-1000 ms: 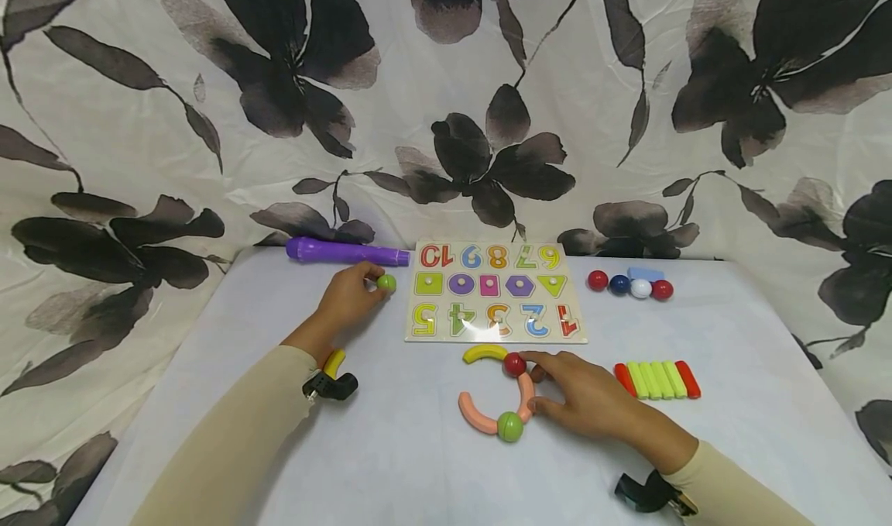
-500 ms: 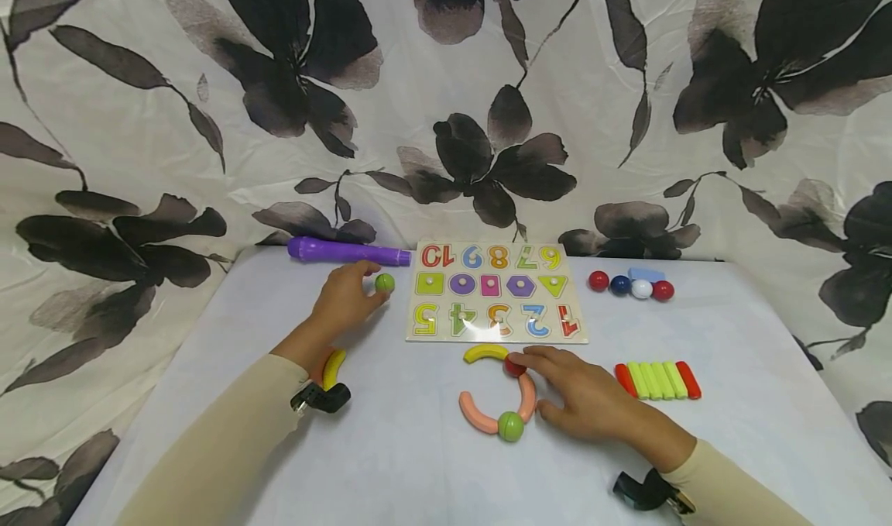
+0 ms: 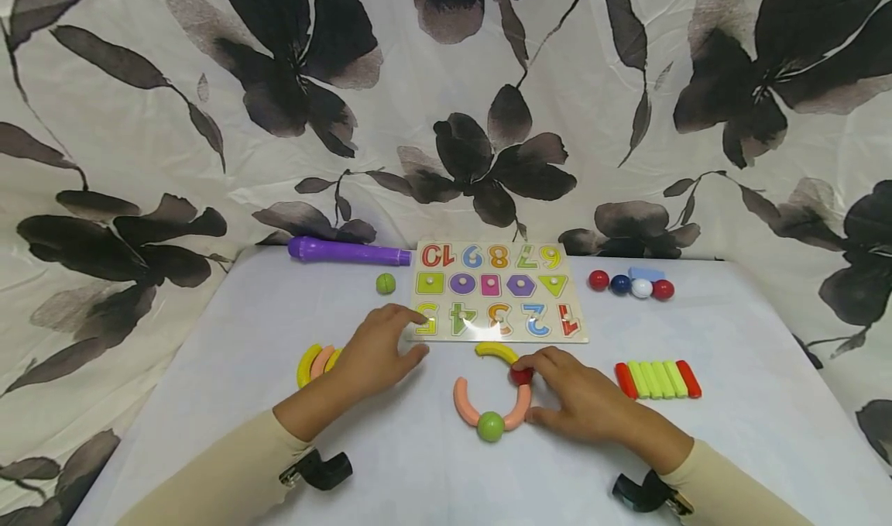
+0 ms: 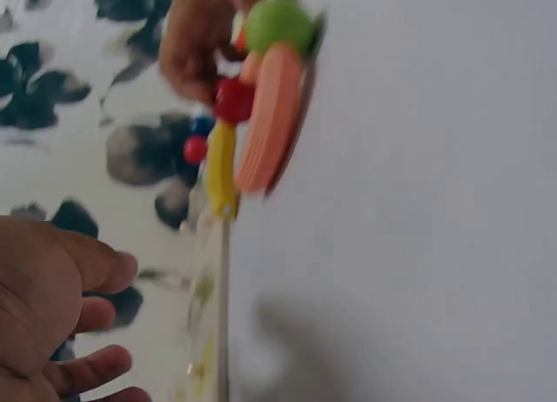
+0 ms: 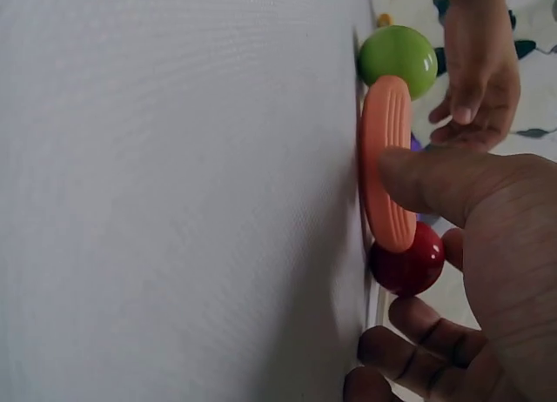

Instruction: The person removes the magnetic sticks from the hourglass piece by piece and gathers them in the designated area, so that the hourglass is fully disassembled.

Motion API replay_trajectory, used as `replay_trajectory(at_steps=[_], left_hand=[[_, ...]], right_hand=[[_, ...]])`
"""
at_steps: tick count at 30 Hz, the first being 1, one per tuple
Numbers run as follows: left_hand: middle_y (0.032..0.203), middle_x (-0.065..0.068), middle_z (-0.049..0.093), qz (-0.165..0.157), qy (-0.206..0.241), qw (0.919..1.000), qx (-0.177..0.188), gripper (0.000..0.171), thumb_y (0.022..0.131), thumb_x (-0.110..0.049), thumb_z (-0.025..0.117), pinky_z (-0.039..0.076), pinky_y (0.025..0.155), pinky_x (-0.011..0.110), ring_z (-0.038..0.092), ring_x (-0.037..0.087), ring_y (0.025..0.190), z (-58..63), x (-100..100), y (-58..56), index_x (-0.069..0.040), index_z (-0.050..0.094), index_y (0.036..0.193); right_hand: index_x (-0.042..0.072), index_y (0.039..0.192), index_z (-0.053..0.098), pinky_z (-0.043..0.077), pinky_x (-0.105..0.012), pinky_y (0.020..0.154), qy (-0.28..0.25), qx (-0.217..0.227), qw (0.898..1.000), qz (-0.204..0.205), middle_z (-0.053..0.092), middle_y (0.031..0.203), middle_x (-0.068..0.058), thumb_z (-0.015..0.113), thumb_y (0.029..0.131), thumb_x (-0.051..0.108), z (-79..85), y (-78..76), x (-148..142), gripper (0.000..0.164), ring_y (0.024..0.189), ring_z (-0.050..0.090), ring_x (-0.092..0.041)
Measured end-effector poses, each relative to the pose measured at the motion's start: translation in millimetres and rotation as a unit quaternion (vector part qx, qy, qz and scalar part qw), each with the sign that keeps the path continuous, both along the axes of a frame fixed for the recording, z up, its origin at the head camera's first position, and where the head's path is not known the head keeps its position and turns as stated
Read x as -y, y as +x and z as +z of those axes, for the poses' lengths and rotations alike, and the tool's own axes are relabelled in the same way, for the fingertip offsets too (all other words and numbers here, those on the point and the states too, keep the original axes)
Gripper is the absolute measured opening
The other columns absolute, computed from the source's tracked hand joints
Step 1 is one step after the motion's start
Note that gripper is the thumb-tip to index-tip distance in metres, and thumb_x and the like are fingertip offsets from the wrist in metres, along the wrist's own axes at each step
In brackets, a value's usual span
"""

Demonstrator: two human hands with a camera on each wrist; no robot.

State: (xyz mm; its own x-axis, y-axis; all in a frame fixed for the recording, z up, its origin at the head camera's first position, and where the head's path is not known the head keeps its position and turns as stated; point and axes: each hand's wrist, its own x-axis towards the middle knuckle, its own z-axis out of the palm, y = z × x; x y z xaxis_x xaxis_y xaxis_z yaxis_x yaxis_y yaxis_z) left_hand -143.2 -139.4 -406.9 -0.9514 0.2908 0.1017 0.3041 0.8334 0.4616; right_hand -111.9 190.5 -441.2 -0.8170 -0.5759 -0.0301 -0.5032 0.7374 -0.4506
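A chain of curved sticks and balls lies on the table: a yellow curved stick (image 3: 496,349), a red ball (image 3: 519,376), two pink curved sticks (image 3: 465,402) and a green ball (image 3: 491,427). My right hand (image 3: 581,394) holds it at the red ball, fingertips at the ball and the thumb (image 5: 418,177) on a pink stick (image 5: 388,167). My left hand (image 3: 376,352) reaches in empty from the left, fingers extended near the number board (image 3: 502,336). Behind it sits a second green ball (image 3: 385,283). Beside the left wrist, yellow and pink curved sticks (image 3: 307,367) are partly hidden.
A purple tube (image 3: 348,252) lies at the back left. At the back right are a few coloured balls (image 3: 619,284) and a pale blue block (image 3: 645,273). Several green and red straight sticks (image 3: 658,380) lie at the right. A floral cloth (image 3: 502,84) hangs behind.
My left hand has let go of the small green ball at the back and moved toward the chain. The chain has turned slightly, its lower green ball shifting left; my right hand stays on it.
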Motion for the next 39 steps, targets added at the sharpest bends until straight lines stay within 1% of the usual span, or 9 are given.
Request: replay_trajectory(at_steps=[3,6,9,11,15,21,30,34,39], left_hand=[[0.133,0.005,0.062,-0.047,-0.015,0.9983,0.031,0.04,0.089,-0.029,0.081,0.044,0.108,0.048,0.053,0.028,0.129,-5.4,-13.7,16.3,-0.018,0.069,0.126],[0.134,0.003,0.062,-0.106,-0.03,0.9929,0.044,0.038,0.089,-0.033,0.081,0.044,0.108,0.046,0.051,0.025,0.13,-13.0,-23.4,27.2,-0.022,0.071,0.125],[0.137,0.005,0.061,-0.158,-0.038,0.9859,0.037,0.036,0.089,-0.033,0.081,0.044,0.109,0.046,0.051,0.026,0.131,-21.7,-28.8,32.2,-0.022,0.073,0.122],[0.138,0.006,0.061,-0.174,-0.041,0.9833,0.033,0.034,0.089,-0.034,0.081,0.044,0.109,0.047,0.051,0.026,0.131,-26.6,-31.1,33.4,-0.022,0.075,0.121],[0.137,0.006,0.063,-0.177,-0.043,0.983,0.026,0.03,0.088,-0.034,0.082,0.045,0.107,0.047,0.053,0.026,0.129,-30.9,-33.7,32.6,-0.022,0.077,0.115],[0.132,0.005,0.067,-0.17,-0.048,0.9841,0.014,0.027,0.085,-0.034,0.085,0.046,0.105,0.048,0.056,0.027,0.124,-30.7,-35.3,30.5,-0.023,0.08,0.109],[0.127,0.002,0.068,-0.162,-0.032,0.9863,0.005,0.026,0.082,-0.034,0.087,0.047,0.104,0.046,0.058,0.024,0.122,-31.4,-37.3,29.0,-0.022,0.081,0.103],[0.125,0.002,0.069,-0.167,-0.023,0.9856,-0.01,0.022,0.081,-0.032,0.088,0.047,0.104,0.044,0.058,0.023,0.121,-33.2,-37.7,28.9,-0.022,0.081,0.1],[0.123,-0.001,0.068,-0.171,-0.019,0.9849,-0.023,0.023,0.081,-0.031,0.088,0.047,0.104,0.041,0.058,0.021,0.12,-36.5,-37.0,28.2,-0.021,0.078,0.099]], right_hand=[[0.028,0.135,0.054,0.055,-0.041,0.094,0.0,0.002,1.0,-0.012,0.055,0.127,0.009,0.084,0.084,0.044,-1.0,1.2,1.4,0.061,0.11,0.054,-0.012],[0.025,0.132,0.054,0.055,-0.038,0.092,0.003,-0.006,1.0,-0.023,0.056,0.121,0.009,0.085,0.081,0.047,-2.2,2.3,3.5,0.064,0.105,0.054,-0.009],[0.023,0.131,0.054,0.056,-0.036,0.09,0.006,-0.016,0.999,-0.03,0.056,0.117,0.009,0.086,0.08,0.048,-3.6,3.1,5.5,0.065,0.101,0.053,-0.009],[0.023,0.13,0.055,0.056,-0.035,0.088,0.007,-0.02,0.999,-0.034,0.056,0.116,0.008,0.086,0.08,0.048,-4.3,3.8,6.6,0.064,0.1,0.052,-0.009],[0.022,0.128,0.055,0.056,-0.035,0.086,0.007,-0.023,0.999,-0.041,0.055,0.114,0.007,0.086,0.079,0.049,-4.7,4.6,8.4,0.063,0.099,0.052,-0.01],[0.021,0.129,0.054,0.057,-0.034,0.085,0.009,-0.018,0.999,-0.05,0.055,0.115,0.006,0.087,0.079,0.048,-4.2,5.8,10.2,0.066,0.1,0.052,-0.011],[0.021,0.13,0.054,0.057,-0.035,0.086,0.012,-0.015,0.998,-0.055,0.056,0.117,0.005,0.088,0.078,0.049,-3.8,5.9,9.9,0.069,0.101,0.053,-0.012],[0.02,0.13,0.054,0.057,-0.036,0.086,0.012,-0.01,0.998,-0.06,0.057,0.118,0.004,0.088,0.078,0.049,-3.6,5.7,9.9,0.069,0.102,0.053,-0.012],[0.016,0.139,0.052,0.057,-0.042,0.092,0.015,0.005,0.997,-0.075,0.058,0.129,-0.003,0.087,0.077,0.051,-4.0,5.4,10.0,0.08,0.11,0.056,-0.018]])
